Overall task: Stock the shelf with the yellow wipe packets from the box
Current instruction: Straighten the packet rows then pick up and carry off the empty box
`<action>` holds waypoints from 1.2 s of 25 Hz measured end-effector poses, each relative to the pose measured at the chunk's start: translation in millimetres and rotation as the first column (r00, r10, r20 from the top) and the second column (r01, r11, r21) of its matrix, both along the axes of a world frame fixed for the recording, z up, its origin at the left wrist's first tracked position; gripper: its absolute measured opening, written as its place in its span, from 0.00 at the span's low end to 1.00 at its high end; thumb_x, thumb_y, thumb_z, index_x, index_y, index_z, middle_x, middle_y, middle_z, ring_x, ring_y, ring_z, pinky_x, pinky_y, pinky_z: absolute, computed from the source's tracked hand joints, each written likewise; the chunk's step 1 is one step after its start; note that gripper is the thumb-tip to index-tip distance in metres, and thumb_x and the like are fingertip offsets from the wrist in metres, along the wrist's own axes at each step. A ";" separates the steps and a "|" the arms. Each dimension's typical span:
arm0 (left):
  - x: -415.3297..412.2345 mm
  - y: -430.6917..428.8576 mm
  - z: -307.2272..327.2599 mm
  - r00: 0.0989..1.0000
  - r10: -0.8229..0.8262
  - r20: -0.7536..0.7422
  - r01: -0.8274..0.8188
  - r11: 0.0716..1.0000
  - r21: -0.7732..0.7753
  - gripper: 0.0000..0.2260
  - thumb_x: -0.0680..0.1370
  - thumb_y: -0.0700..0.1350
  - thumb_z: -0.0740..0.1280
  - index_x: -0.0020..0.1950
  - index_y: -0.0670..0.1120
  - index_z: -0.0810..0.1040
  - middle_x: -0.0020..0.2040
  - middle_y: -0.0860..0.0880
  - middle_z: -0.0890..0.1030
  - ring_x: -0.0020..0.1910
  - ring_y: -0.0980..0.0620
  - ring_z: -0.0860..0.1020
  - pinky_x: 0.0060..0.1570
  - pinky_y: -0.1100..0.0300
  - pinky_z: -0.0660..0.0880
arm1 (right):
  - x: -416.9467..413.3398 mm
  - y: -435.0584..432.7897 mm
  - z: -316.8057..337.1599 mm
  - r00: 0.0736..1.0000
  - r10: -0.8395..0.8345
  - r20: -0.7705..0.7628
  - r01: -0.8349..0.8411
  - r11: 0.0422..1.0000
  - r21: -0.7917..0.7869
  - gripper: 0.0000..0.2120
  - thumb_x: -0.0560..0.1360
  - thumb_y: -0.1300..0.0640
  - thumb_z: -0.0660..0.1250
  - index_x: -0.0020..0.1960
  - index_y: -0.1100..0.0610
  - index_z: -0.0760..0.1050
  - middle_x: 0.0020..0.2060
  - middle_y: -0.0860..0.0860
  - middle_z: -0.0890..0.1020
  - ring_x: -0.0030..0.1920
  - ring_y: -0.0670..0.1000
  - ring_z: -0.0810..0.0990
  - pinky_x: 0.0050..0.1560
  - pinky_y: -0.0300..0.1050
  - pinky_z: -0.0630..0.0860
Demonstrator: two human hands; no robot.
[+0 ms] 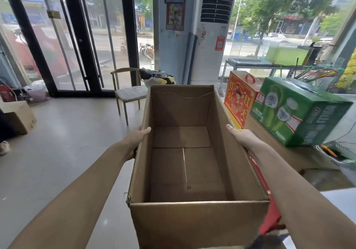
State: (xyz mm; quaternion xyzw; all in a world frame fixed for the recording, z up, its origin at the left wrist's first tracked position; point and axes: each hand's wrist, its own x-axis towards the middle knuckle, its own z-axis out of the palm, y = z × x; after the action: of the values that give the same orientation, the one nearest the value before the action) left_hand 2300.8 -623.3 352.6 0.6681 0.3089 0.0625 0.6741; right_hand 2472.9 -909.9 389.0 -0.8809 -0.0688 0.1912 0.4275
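Box: one open cardboard box (198,220) fills my view from 6 o'clock up to centre, held level and clear of the floor, so I read it as being carried.
Left hand: the left hand (137,140) grips the box wall at 9 o'clock, thumb over the rim and fingers down the outside.
Right hand: the right hand (243,139) is on the opposite wall at 3 o'clock with its thumb along the rim. Its fingers are hidden behind the cardboard, but I judge it is clamped on too. Two hands on opposite sides keep a box this wide from tipping.
Wipe packets: I count none. The box floor is bare cardboard, and I see no yellow packets anywhere.
Shelf: not in my view.
Progress: with the box empty, I judge the stocking is done or nearly so.
Cartons: one green carton (300,114) at 3 o'clock, with one red carton (240,98) touching its left side.
Floor box: one brown box (17,115) at 9 o'clock.
Chair: one chair (129,94) just beyond the box at 11 o'clock.
Far end: one standing air conditioner (212,36) at 12 o'clock, with glass doors (63,36) at 10 o'clock.
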 end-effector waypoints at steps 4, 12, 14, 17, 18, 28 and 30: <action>95.4 65.3 -26.3 0.999 0.003 -0.036 -0.003 1.000 0.000 0.25 0.79 0.55 0.59 0.74 0.53 0.58 0.71 0.48 0.68 0.68 0.45 0.69 0.65 0.45 0.68 | 95.0 61.9 -20.7 0.999 -0.009 -0.043 0.009 1.000 0.020 0.37 0.74 0.35 0.60 0.71 0.61 0.67 0.69 0.57 0.71 0.67 0.59 0.71 0.69 0.53 0.67; 247.0 129.6 -44.6 0.993 -0.024 -0.119 0.019 0.999 -0.040 0.24 0.78 0.59 0.59 0.73 0.55 0.59 0.65 0.49 0.72 0.58 0.45 0.76 0.59 0.43 0.73 | 248.6 130.4 -44.7 0.995 -0.002 -0.095 0.001 1.000 -0.020 0.34 0.76 0.37 0.58 0.72 0.61 0.66 0.71 0.57 0.68 0.70 0.58 0.67 0.71 0.51 0.63; 283.0 139.9 -53.2 0.992 -0.027 -0.125 0.021 0.999 -0.048 0.24 0.78 0.59 0.59 0.73 0.56 0.59 0.66 0.49 0.73 0.59 0.45 0.76 0.60 0.44 0.73 | 286.3 140.6 -54.3 0.995 0.009 -0.103 -0.011 1.000 -0.019 0.34 0.77 0.38 0.57 0.72 0.62 0.65 0.71 0.57 0.67 0.70 0.58 0.66 0.71 0.51 0.62; 342.1 151.9 -72.1 0.990 -0.030 -0.135 0.026 0.999 -0.024 0.28 0.78 0.57 0.60 0.75 0.55 0.54 0.70 0.53 0.66 0.67 0.46 0.70 0.65 0.45 0.69 | 346.2 153.3 -76.9 0.994 0.013 -0.113 -0.016 1.000 -0.026 0.33 0.78 0.41 0.57 0.73 0.63 0.62 0.73 0.57 0.64 0.72 0.57 0.63 0.71 0.47 0.58; 364.2 156.4 -80.7 0.987 -0.032 -0.157 0.032 0.999 -0.006 0.28 0.78 0.57 0.60 0.75 0.54 0.53 0.70 0.53 0.66 0.68 0.46 0.69 0.64 0.45 0.69 | 369.7 157.9 -87.1 0.993 0.007 -0.120 -0.010 1.000 -0.029 0.32 0.79 0.41 0.56 0.73 0.63 0.61 0.73 0.58 0.63 0.73 0.57 0.61 0.71 0.46 0.58; 553.7 183.6 -169.1 0.975 0.025 -0.222 -0.054 0.990 -0.129 0.31 0.78 0.57 0.60 0.76 0.57 0.48 0.73 0.55 0.62 0.70 0.48 0.66 0.69 0.47 0.64 | 569.5 204.2 -173.5 0.985 0.008 -0.173 -0.026 0.995 -0.097 0.28 0.81 0.46 0.54 0.72 0.65 0.63 0.72 0.60 0.65 0.73 0.57 0.62 0.70 0.44 0.57; 575.6 185.2 -189.8 0.976 0.031 -0.215 -0.064 0.987 -0.148 0.30 0.79 0.55 0.59 0.76 0.57 0.47 0.70 0.58 0.62 0.70 0.49 0.65 0.70 0.47 0.62 | 590.5 209.4 -197.6 0.980 -0.021 -0.196 0.001 0.995 -0.101 0.29 0.80 0.45 0.55 0.72 0.64 0.63 0.72 0.59 0.65 0.73 0.57 0.62 0.70 0.45 0.58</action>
State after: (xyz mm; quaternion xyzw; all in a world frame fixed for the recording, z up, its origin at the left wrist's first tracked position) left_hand 2876.4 -438.0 162.8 0.6093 0.3987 -0.0168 0.6851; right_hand 3063.4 -700.5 191.4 -0.8784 -0.0118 0.2780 0.3885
